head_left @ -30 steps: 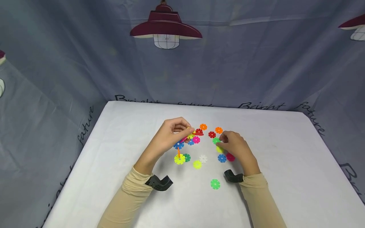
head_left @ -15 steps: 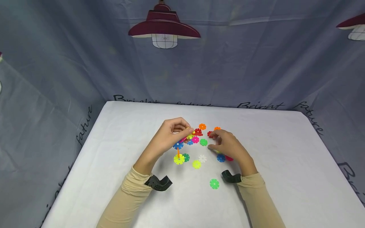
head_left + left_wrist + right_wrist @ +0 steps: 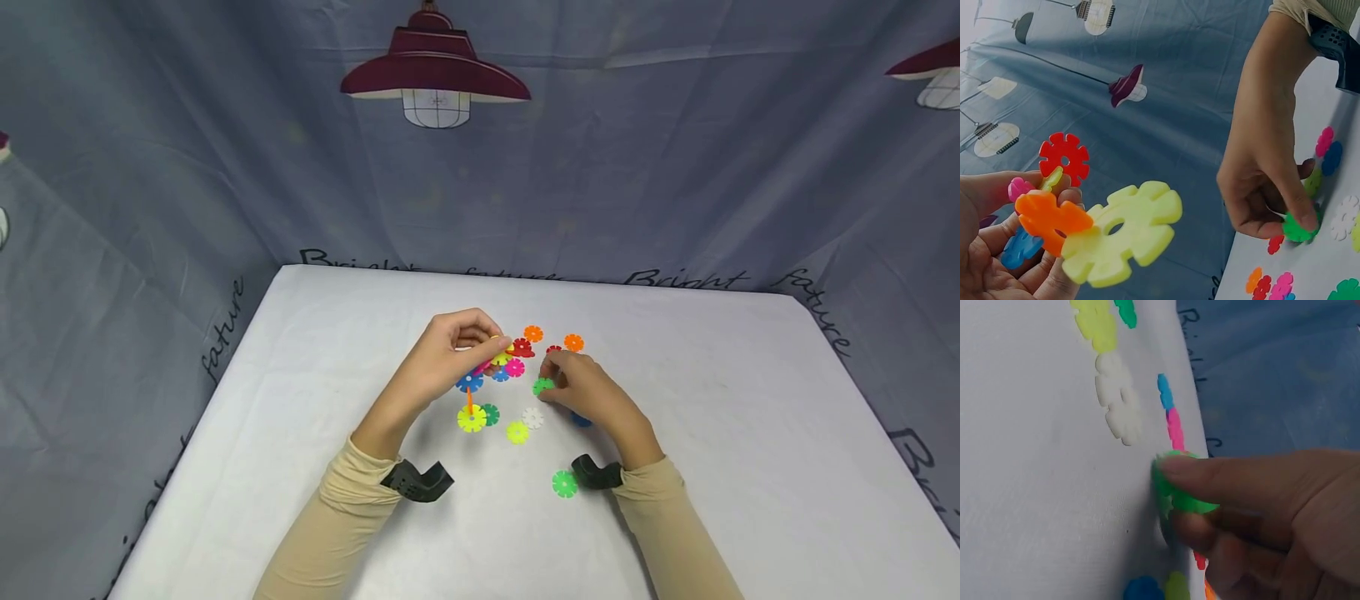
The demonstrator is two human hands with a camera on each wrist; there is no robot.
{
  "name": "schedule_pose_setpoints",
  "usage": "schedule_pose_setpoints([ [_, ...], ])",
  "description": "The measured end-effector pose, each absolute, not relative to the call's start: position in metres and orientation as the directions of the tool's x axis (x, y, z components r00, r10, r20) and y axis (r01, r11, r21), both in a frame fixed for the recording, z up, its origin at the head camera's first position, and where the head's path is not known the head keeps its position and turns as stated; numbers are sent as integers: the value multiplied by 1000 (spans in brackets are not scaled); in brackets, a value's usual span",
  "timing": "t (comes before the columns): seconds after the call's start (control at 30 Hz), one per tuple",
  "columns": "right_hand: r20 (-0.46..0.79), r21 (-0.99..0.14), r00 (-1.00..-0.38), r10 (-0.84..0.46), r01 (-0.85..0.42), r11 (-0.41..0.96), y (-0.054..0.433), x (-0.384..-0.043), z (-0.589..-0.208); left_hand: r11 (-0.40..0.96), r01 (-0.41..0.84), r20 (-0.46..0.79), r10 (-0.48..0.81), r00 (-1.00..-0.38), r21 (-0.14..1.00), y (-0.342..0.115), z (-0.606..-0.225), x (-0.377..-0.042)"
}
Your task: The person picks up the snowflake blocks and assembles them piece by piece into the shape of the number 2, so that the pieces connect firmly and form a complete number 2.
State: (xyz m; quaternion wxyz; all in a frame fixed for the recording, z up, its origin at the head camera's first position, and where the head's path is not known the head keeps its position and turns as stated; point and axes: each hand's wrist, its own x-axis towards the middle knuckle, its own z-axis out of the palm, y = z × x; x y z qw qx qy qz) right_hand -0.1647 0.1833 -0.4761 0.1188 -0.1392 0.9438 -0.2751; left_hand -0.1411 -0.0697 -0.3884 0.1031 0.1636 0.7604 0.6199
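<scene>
My left hand holds a chain of joined snowflake discs above the table. In the left wrist view the chain shows a large pale yellow disc, an orange disc, a blue disc and a red disc. Small pink and yellow parts show by the fingertips. To the right, my right hand pinches a green disc between thumb and fingers, low over the table. Part of that disc is hidden behind the thumb.
Loose discs lie on the white table: a white one, a yellow one, a dark green one, a bright green one near the right wrist, and several orange, red and pink ones behind. Grey curtains stand around the table.
My right hand has shifted left. The green disc slid left across the table, lay free of the fingers, and is now pinched. My left hand stays in place with its chain.
</scene>
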Motion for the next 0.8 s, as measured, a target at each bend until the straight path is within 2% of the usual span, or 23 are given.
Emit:
schedule_pose_setpoints([
  [0.13,-74,-723,-929,-362,-200,662,183,-164,-468,175,122,48,378,-925,977,-69,-387,-140],
  [0.23,8,-881,-937,-349,-172,441,182,-158,-453,173,130,56,375,-925,976,-69,-386,-140],
  [0.3,75,-938,-938,-337,-181,295,182,-153,-442,173,134,60,375,-925,976,-69,-386,-140],
  [0.4,155,-965,-929,-336,-215,151,181,-145,-427,176,136,61,376,-925,975,-69,-386,-140],
  [0.53,220,-965,-917,-333,-255,66,180,-140,-418,161,151,84,365,-927,975,-69,-387,-141],
  [0.67,263,-958,-918,-297,-285,30,181,-139,-417,148,173,112,348,-931,974,-69,-388,-141],
  [0.8,288,-948,-914,-287,-315,52,181,-138,-416,153,178,115,353,-928,972,-69,-388,-141],
])
